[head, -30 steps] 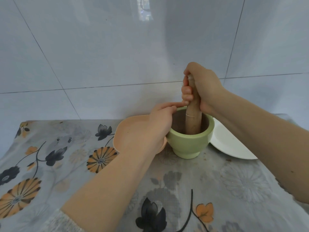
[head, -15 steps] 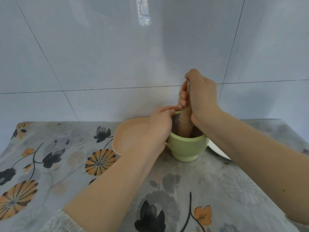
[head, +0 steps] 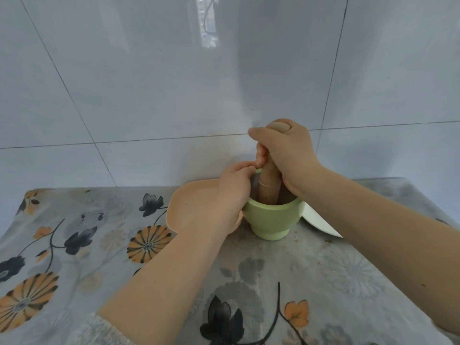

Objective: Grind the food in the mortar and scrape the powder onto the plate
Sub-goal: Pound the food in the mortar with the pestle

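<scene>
A pale green mortar (head: 272,221) stands on the flowered tablecloth near the wall. A wooden pestle (head: 268,185) stands nearly upright inside it. My right hand (head: 286,150) is wrapped around the pestle's upper part, with its rounded top showing above my thumb. My left hand (head: 234,192) grips the mortar's left rim. The food inside the mortar is hidden. A peach plate (head: 189,207) lies just left of the mortar, partly under my left hand. A white plate (head: 318,224) lies to the right, mostly covered by my right forearm.
The table (head: 99,245) has a grey cloth printed with orange and black flowers. A white tiled wall (head: 174,95) rises directly behind the mortar. The table's left edge falls away at the far left.
My right hand has slid lower on the pestle, so its rounded top now shows, and the pestle has shifted inside the mortar. My left hand stays on the rim.
</scene>
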